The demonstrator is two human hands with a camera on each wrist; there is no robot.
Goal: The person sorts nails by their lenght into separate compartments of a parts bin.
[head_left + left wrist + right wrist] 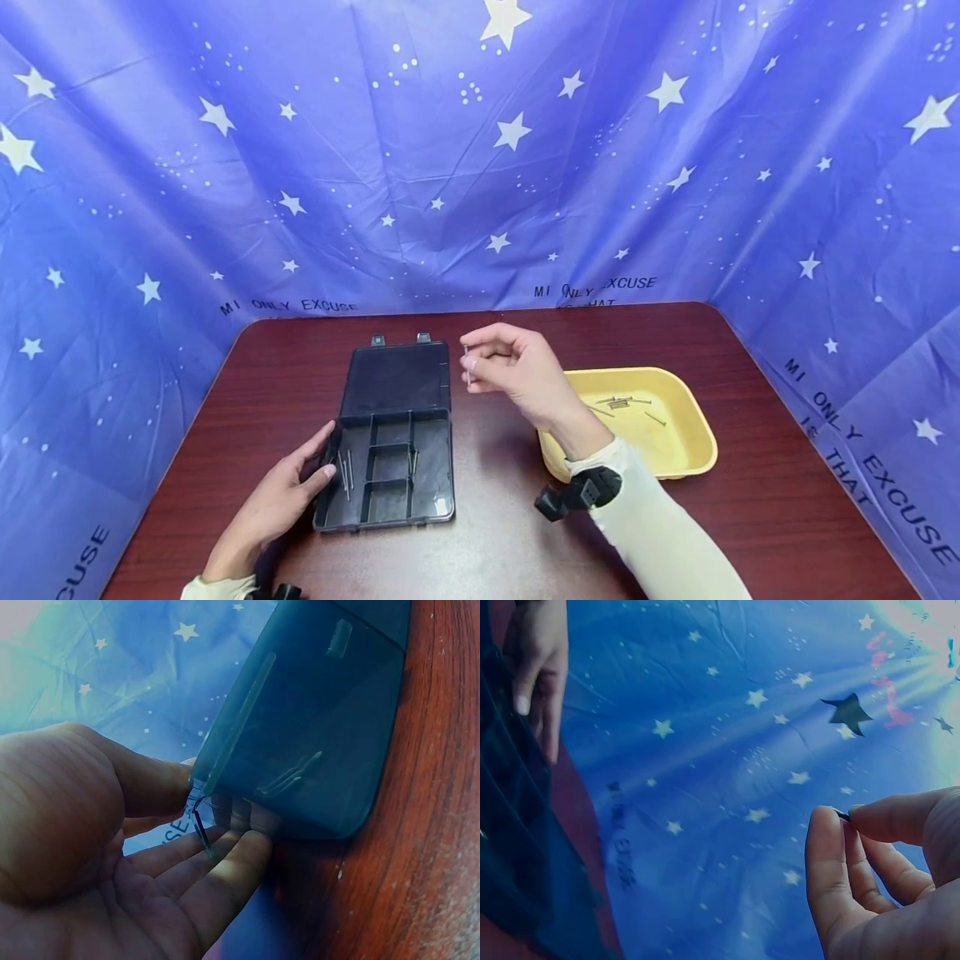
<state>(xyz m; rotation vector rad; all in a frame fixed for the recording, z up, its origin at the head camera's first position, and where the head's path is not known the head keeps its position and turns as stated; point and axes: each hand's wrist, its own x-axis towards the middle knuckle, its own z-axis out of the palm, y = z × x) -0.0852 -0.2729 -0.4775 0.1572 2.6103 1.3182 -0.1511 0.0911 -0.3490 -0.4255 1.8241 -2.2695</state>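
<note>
My right hand (517, 371) is raised above the table, between the box and the yellow tray. Its thumb and fingertips pinch a thin metal nail (468, 367), held upright; only a dark end shows in the right wrist view. My left hand (277, 496) holds the left side of a black divided plastic box (393, 527), thumb at the rim and fingers along the outer wall. The box's lid (397, 379) lies folded back. Long silver nails (348, 477) lie in the left compartment, and darker ones (414, 462) lie right of the middle divider.
A yellow tray (701, 442) stands on the right, partly behind my right forearm, with several nails (618, 403) inside. The dark red-brown table (495, 517) ends at a blue star-patterned cloth (420, 150) at the back and sides.
</note>
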